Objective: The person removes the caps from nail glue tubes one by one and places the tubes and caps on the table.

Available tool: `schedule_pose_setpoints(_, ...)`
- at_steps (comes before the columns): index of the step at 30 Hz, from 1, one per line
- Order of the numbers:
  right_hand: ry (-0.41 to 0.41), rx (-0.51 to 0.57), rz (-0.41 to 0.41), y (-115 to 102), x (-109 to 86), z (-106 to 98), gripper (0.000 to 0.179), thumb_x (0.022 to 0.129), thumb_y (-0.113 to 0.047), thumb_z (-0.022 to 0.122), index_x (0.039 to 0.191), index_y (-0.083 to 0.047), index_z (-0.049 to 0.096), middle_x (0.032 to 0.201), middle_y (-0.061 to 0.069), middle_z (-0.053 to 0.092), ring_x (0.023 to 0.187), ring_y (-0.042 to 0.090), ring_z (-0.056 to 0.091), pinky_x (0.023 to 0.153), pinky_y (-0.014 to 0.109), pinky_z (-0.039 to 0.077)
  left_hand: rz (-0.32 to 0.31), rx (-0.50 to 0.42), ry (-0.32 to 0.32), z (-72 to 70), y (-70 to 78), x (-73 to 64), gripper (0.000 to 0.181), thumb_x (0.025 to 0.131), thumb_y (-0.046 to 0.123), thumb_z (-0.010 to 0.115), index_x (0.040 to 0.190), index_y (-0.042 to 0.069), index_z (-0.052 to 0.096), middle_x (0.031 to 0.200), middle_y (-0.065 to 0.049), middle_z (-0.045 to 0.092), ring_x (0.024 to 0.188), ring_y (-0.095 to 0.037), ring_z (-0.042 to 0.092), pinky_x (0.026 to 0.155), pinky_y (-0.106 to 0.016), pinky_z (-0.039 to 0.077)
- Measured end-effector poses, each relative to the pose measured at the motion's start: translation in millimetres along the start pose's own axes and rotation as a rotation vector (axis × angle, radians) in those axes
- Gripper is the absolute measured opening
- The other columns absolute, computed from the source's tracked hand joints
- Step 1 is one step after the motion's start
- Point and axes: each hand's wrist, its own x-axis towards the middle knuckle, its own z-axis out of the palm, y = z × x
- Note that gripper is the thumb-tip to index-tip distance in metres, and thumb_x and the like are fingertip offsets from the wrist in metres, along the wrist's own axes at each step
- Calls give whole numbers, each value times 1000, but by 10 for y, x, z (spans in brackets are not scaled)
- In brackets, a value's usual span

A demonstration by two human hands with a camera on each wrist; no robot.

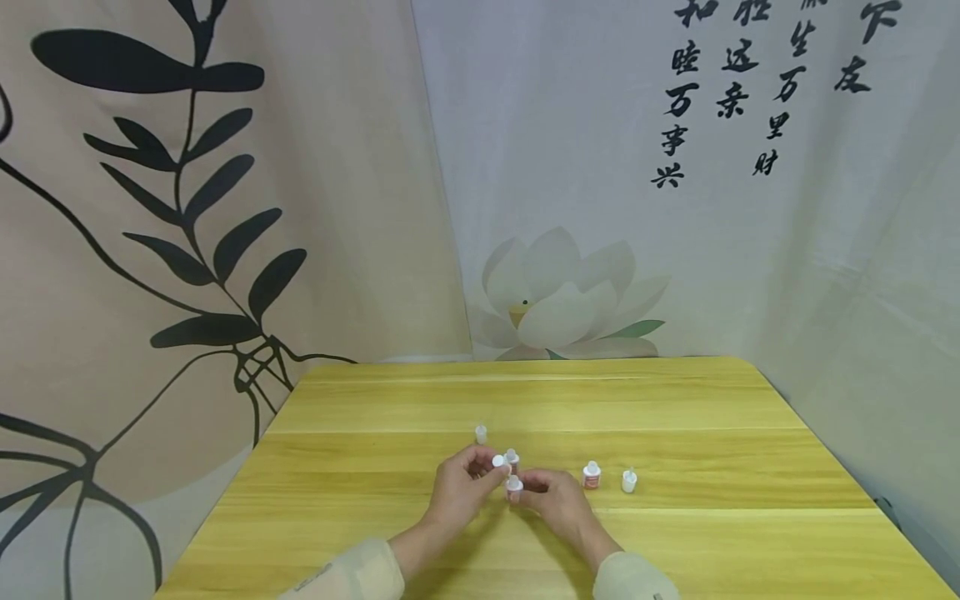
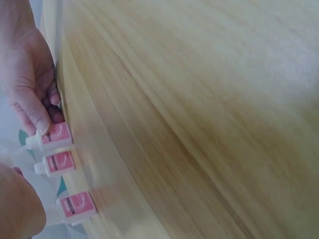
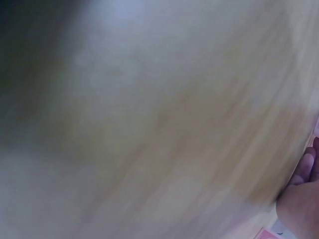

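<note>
Just left of centre in the head view, my left hand (image 1: 461,487) pinches a small white cap (image 1: 499,461) between thumb and fingers. My right hand (image 1: 558,500) grips a small white bottle (image 1: 513,485) with a pink label by its side, standing upright close to the left fingertips. Right behind it is a second bottle (image 1: 512,457). In the left wrist view the right thumb lies against the gripped bottle (image 2: 56,134), and two more pink-labelled bottles show beside it, one in the middle (image 2: 61,162) and one lower (image 2: 78,204).
Right of my right hand stand another pink-labelled bottle (image 1: 592,476) and a white cap with a thin tip (image 1: 629,481). A small white piece (image 1: 481,433) sits behind my left hand. The wooden table (image 1: 375,400) ends at a printed curtain (image 1: 360,208).
</note>
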Motion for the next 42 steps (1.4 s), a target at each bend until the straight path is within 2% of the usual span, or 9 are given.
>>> schedule_pose_setpoints(3,-4,-4,2,1,-3,-1,24,86,-25,77,107,-13,74,106,1,73,100,20,66,87,39,53,10,1,7,-5,1,4,15,84,14,79,93,9,69,83,2,64,76,-12,57,65,-22,50)
schedule_pose_setpoints(10,-8,2,5,7,1,-1,24,87,-26,76,107,-14,74,104,0,73,99,19,66,86,38,53,-17,9,-11,-30,11,5,14,85,15,78,94,9,69,84,1,64,78,-14,57,67,-22,49)
schedule_pose_setpoints(19,-2,-5,12,-17,-3,4,24,86,-24,78,106,-13,75,103,1,73,98,19,66,86,38,54,-19,18,-16,-32,-22,4,15,86,16,78,95,9,68,86,1,64,79,-15,57,69,-22,50)
schedule_pose_setpoints(30,0,-3,13,-30,-11,2,22,86,-23,78,105,-12,75,100,1,74,94,17,66,84,36,54,9,-1,-7,-51,-21,-1,15,85,13,77,95,6,68,85,0,64,79,-14,57,69,-23,50)
schedule_pose_setpoints(42,4,13,18,-27,-16,5,24,85,-23,78,105,-10,74,102,2,73,95,18,65,84,36,53,-23,9,-4,-82,-1,3,12,86,11,75,94,8,67,84,0,62,78,-15,56,67,-22,49)
